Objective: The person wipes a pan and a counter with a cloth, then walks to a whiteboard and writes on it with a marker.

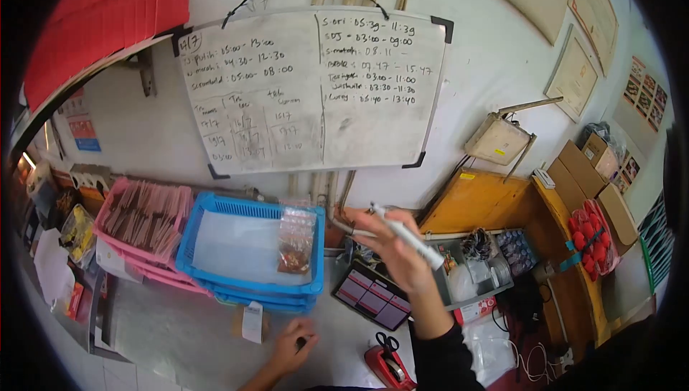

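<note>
My right hand is raised in front of the wall, gripping a white marker. The marker tilts, its narrow end pointing up and left toward the whiteboard, apart from the board. Handwritten names, dates and times in black cover much of the board, which hangs from a black cord. Low over the metal table, my left hand is closed around a small black piece that looks like a marker cap. Near that hand stands a small brown box with a white label.
Stacked blue trays hold a clear packet; pink baskets of packets stand to their left. A tablet, a red tape dispenser and scissors lie nearer my right arm. A grey bin sits farther right.
</note>
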### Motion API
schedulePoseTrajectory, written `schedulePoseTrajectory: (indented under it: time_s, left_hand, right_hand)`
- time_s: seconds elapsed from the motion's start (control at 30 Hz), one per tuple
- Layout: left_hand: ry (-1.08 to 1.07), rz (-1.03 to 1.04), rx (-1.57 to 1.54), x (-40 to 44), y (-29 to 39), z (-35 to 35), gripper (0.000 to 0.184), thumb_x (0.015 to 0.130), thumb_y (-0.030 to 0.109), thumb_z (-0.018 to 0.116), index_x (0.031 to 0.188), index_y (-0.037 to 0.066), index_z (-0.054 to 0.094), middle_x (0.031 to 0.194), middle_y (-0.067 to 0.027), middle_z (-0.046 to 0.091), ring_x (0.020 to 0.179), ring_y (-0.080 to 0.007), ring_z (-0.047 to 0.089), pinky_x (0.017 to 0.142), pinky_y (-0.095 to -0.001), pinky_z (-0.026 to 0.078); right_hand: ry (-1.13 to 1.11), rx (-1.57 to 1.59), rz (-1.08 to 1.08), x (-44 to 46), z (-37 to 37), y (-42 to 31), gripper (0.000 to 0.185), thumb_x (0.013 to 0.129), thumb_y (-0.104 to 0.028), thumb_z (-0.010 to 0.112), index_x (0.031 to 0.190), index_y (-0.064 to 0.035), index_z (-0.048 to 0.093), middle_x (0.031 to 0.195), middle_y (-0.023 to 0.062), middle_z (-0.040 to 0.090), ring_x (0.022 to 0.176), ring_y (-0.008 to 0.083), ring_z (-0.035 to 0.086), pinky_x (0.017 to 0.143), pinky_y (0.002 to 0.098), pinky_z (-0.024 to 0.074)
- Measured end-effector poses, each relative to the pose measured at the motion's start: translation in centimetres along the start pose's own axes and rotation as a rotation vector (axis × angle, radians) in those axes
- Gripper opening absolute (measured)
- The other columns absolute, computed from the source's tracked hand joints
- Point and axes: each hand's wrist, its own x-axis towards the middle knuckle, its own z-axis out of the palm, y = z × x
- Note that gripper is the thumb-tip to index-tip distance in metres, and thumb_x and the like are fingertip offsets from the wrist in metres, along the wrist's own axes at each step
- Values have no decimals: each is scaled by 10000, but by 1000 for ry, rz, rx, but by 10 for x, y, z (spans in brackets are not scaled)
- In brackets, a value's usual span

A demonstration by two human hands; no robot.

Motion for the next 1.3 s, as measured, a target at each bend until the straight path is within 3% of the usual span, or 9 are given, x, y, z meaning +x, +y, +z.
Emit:
schedulePoseTrajectory:
  time_s: [0.03, 0.1, 0.2, 0.3, 0.4, 0.7, 0.87, 1.07, 1.3]
  left_hand:
    - [-31, 72, 58, 10, 18, -2, 141, 742, 192, 631, 759, 59, 586, 1090, -131, 510, 909, -263, 517, 775, -339, 406]
    - [-75, 319, 192, 28, 42, -6, 157, 730, 227, 634, 801, 92, 598, 1176, -153, 459, 1079, -324, 433, 895, -398, 336]
    - [-65, 494, 337, 40, 72, -3, 143, 718, 252, 649, 773, 137, 584, 1250, -96, 436, 1178, -261, 384, 931, -471, 271]
    - [-130, 666, 399, 39, 77, 1, 166, 716, 295, 649, 770, 159, 570, 1270, -78, 423, 1219, -254, 351, 927, -533, 229]
    - [-167, 736, 464, 35, 83, 6, 173, 678, 312, 681, 724, 190, 567, 1225, -94, 430, 1206, -294, 364, 972, -520, 156]
    - [-133, 719, 400, 25, 88, 14, 206, 689, 337, 655, 769, 168, 570, 1245, -70, 436, 1225, -276, 342, 937, -554, 187]
    - [-111, 723, 435, 21, 86, 16, 181, 653, 313, 696, 734, 200, 580, 1235, -93, 411, 1203, -306, 367, 950, -508, 183]
    - [-116, 726, 472, 24, 88, 16, 203, 665, 340, 682, 779, 202, 586, 1234, -104, 407, 1188, -285, 387, 938, -500, 197]
    - [-107, 821, 495, 37, 98, 22, 248, 683, 378, 662, 838, 194, 602, 1248, -108, 397, 1174, -265, 404, 924, -503, 210]
  right_hand:
    - [3, 84, 4, -15, 9, 4, 507, 821, -288, 547, 1242, -106, 331, 1324, 237, 298, 1260, 325, 263, 990, 465, 253]
    - [33, 158, -16, -40, 23, 16, 612, 781, -414, 562, 1282, -174, 305, 1371, 235, 214, 1299, 334, 160, 1000, 516, 183]
    - [149, 301, -69, -64, 38, 27, 648, 785, -453, 527, 1324, -188, 285, 1377, 221, 208, 1281, 352, 198, 979, 561, 220]
    - [182, 360, -96, -81, 44, 32, 644, 785, -470, 519, 1321, -212, 272, 1389, 225, 166, 1289, 348, 171, 988, 560, 191]
    - [218, 374, -109, -93, 49, 30, 660, 780, -515, 503, 1320, -222, 263, 1391, 229, 151, 1287, 345, 177, 989, 562, 184]
    - [205, 433, -154, -109, 53, 32, 667, 791, -560, 450, 1328, -216, 255, 1388, 235, 149, 1281, 338, 196, 981, 589, 184]
    - [203, 448, -163, -111, 54, 32, 688, 785, -573, 439, 1340, -200, 274, 1395, 212, 152, 1289, 348, 167, 967, 633, 142]
    - [217, 467, -160, -114, 56, 33, 687, 787, -568, 437, 1344, -202, 268, 1396, 218, 144, 1280, 351, 196, 976, 620, 135]
    - [207, 471, -170, -116, 61, 30, 665, 798, -539, 446, 1339, -195, 269, 1393, 234, 133, 1268, 414, 174, 990, 583, 149]
